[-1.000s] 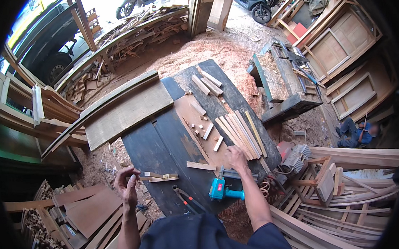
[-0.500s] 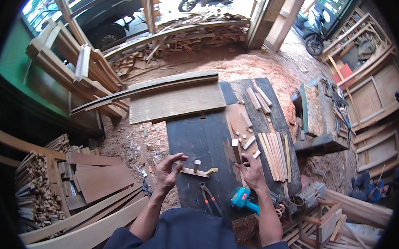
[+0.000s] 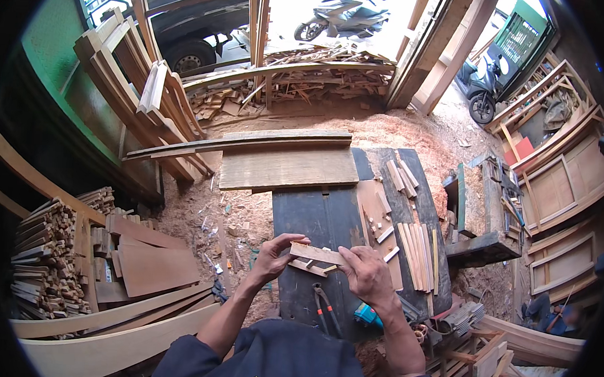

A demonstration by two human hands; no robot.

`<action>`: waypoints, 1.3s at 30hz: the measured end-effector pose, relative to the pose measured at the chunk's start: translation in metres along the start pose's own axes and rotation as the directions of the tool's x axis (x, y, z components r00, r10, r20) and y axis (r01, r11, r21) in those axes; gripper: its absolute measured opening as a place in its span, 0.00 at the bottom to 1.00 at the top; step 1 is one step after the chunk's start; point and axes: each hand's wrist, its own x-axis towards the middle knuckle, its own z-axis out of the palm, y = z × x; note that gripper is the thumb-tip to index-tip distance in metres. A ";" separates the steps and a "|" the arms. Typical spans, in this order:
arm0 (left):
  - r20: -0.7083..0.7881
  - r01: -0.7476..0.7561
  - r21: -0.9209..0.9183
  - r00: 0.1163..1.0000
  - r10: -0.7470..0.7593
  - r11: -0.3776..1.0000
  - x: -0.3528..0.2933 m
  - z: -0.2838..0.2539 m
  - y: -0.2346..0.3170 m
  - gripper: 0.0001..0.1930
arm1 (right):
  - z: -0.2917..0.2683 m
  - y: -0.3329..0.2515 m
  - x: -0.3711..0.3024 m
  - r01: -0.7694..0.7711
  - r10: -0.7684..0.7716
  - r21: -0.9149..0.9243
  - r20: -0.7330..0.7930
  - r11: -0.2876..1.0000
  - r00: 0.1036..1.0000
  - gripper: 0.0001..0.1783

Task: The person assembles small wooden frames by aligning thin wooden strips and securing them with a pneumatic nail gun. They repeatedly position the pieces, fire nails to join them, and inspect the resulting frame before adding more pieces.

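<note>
A short flat piece of wood [image 3: 317, 254] is held level above the dark worktable [image 3: 299, 219]. My left hand [image 3: 272, 260] closes on its left end, and my right hand [image 3: 368, 276] pinches the right end between thumb and fingers. Just beneath it lies a thin wooden strip [image 3: 307, 267] with small pieces on it, partly hidden by the held wood. Nearer to me are pincers [image 3: 323, 310] with orange and black handles. A teal power tool [image 3: 368, 315] sits left of my right forearm, which partly covers it.
Long thin sticks [image 3: 416, 256] lie side by side on the table's right. Small wood blocks [image 3: 383, 233] rest on a brown board [image 3: 370, 200]. A wide plank [image 3: 289, 171] spans the far left edge. A workbench [image 3: 483, 244] stands at right; someone [image 3: 553, 316] is low at far right.
My right hand has brought the piece of wood leftward from the table's right side and turned it level. My left hand has moved right and taken its other end. The view has shifted.
</note>
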 end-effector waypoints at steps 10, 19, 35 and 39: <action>0.088 -0.194 0.426 0.981 0.173 0.884 0.008 0.016 0.072 0.28 | 0.010 0.002 -0.012 -0.067 0.068 0.049 -0.014 0.997 0.998 0.27; 0.525 -0.458 0.824 0.839 -0.144 0.334 0.057 0.064 0.106 0.28 | 0.045 0.017 -0.030 -0.147 0.233 0.322 -0.248 0.935 0.940 0.30; 0.503 -0.431 0.817 0.858 -0.105 0.384 0.058 0.071 0.116 0.15 | 0.077 0.027 -0.046 -0.084 0.389 0.562 -0.450 0.823 0.804 0.13; 0.464 -0.381 0.827 0.877 -0.121 0.413 0.056 0.075 0.114 0.16 | 0.081 0.032 -0.048 -0.067 0.389 0.574 -0.459 0.816 0.798 0.14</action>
